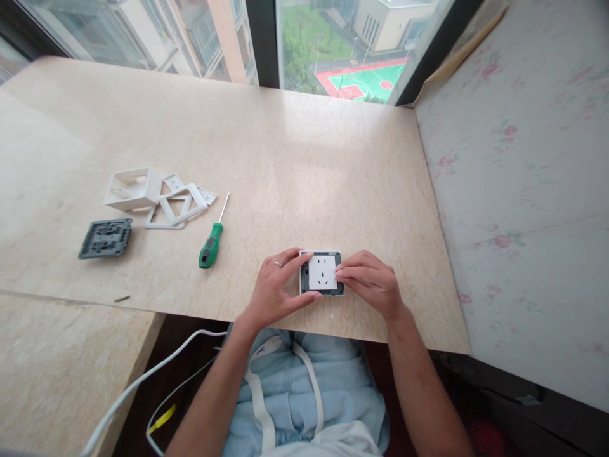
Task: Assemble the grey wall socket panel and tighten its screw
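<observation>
A wall socket (322, 273) with a white face and a grey frame lies on the beige marble sill (285, 158) near its front edge. My left hand (276, 285), with a ring on one finger, grips the socket's left side, fingers curled round it. My right hand (371, 282) pinches the socket's right edge with thumb and fingertips. Both hands hold it flat against the sill.
A green-handled screwdriver (212, 242) lies left of the socket. Farther left are white plastic frames (178, 204), a white mounting box (132, 189) and a grey socket module (106, 238). A small screw (122, 298) lies near the sill's edge. White cables (157, 374) hang below. A wall (523, 190) rises at right.
</observation>
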Available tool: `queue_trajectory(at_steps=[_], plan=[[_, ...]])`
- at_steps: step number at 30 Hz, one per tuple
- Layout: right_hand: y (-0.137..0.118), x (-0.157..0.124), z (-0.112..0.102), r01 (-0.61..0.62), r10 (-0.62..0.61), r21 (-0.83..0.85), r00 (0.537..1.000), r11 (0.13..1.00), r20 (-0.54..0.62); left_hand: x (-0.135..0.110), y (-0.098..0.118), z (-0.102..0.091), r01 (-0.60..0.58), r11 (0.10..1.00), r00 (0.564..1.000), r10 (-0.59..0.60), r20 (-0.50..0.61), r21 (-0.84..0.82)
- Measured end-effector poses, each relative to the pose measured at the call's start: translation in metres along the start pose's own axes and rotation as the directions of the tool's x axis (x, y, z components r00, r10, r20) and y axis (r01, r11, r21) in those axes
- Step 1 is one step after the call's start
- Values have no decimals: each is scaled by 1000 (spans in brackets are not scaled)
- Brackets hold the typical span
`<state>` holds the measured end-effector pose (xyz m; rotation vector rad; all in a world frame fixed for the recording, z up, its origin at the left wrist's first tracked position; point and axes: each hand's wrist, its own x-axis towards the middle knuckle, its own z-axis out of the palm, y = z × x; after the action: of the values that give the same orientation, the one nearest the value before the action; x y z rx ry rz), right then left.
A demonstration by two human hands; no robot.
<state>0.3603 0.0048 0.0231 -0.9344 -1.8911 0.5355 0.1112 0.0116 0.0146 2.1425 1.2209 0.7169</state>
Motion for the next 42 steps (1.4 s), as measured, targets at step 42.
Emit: queue_trajectory(at_steps=[42], plan=[[1,-2,2,-161,154,-53,981,985,-118,-1,-2,2,-15,1000,1000,15,-3,-18]])
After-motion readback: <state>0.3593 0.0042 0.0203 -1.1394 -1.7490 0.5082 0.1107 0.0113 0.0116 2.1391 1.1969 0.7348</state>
